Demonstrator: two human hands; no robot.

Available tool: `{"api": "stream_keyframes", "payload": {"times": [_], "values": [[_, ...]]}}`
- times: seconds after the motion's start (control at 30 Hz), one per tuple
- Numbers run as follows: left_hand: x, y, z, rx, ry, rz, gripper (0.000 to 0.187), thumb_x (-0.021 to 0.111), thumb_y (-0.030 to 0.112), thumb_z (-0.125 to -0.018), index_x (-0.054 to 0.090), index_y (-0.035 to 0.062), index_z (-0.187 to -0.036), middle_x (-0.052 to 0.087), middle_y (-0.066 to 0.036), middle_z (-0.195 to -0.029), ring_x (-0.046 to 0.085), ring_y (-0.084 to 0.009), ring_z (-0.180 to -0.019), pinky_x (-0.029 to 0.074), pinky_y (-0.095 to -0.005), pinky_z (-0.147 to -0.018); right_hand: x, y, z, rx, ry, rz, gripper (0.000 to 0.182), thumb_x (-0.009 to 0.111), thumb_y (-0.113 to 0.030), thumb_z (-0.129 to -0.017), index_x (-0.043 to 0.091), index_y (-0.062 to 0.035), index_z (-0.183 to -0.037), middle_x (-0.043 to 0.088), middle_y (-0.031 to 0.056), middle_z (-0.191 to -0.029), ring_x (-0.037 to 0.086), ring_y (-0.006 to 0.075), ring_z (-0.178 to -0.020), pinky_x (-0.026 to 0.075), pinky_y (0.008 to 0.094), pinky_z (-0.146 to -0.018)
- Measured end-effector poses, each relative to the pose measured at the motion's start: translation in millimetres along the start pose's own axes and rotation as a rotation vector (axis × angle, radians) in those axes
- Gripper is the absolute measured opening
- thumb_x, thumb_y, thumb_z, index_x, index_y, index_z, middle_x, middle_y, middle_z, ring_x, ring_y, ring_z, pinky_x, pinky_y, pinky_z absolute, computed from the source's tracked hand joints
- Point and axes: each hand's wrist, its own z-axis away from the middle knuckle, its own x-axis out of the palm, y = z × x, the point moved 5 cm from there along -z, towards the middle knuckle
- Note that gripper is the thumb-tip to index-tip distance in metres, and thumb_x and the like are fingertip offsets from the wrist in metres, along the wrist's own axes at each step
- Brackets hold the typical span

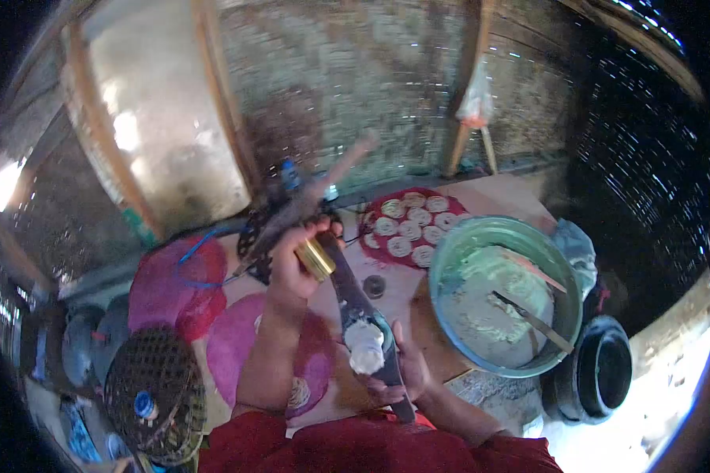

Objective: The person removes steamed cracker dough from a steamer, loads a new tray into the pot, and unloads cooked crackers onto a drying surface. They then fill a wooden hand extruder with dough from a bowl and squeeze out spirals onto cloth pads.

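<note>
My left hand (290, 256) is closed around a shiny brass cylinder (315, 258). A blurred wooden stick (323, 185) slants up past this hand, towards the wall. Below runs a long dark wooden press board (347, 288), its upper end right at my left fingers. White dough (366, 351) fills and bulges from the round opening in its lower part. My right hand (409, 364) grips the board beside this opening, fingers wrapped underneath. To the right, a large green basin (442, 319) contains pale dough (485, 296) and a flat wooden paddle (532, 322).
Several white dough coils lie on a red round mat (394, 206) at the back. Pink mats (233, 347) lie at left, near a dark woven basket (154, 378). A small dark round object (374, 286) sits on the table (418, 339). Black pots (607, 370) stand beyond the basin.
</note>
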Motion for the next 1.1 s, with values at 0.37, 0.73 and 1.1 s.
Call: {"api": "stream_keyframes", "payload": {"times": [0.37, 0.73, 1.1], "values": [[-147, 14, 192, -0.333, 0.195, -1.615, 0.055, 0.074, 0.024, -0.074, 0.051, 0.0062, -0.120, 0.056, -0.010, -0.119, 0.049, -0.0208, -0.115, 0.033, -0.0336, -0.103, 0, -18, -23, 0.142, 0.134, -0.036, 0.073, 0.028, -0.077, -0.080, 0.049, -0.0153, -0.112, 0.039, 0.0009, -0.057, 0.032, 0.0078, -0.031, 0.029, 0.0204, -0.028], [-173, 15, 241, -0.293, 0.314, -1.267, 0.054, 0.074, 0.023, -0.073, 0.051, 0.0054, -0.119, 0.055, -0.011, -0.120, 0.048, -0.0220, -0.116, 0.033, -0.0339, -0.103, 4, -2, -45, 0.267, 0.047, -0.071, 0.073, 0.031, -0.074, -0.083, 0.037, -0.0173, -0.128, 0.039, 0.0035, -0.059, 0.036, 0.0086, -0.034, 0.033, 0.0218, -0.031], [-301, 53, 222, -0.153, 0.726, -0.573, 0.025, 0.072, 0.022, -0.076, 0.061, 0.0074, -0.093, 0.062, -0.005, -0.079, 0.060, -0.0156, -0.066, 0.048, -0.0311, -0.054, 24, -1, -37, 0.225, -0.148, -0.172, 0.084, 0.037, -0.070, -0.084, 0.018, -0.0162, -0.145, 0.042, 0.0056, -0.064, 0.039, 0.0102, -0.037, 0.035, 0.0227, -0.033]]}}
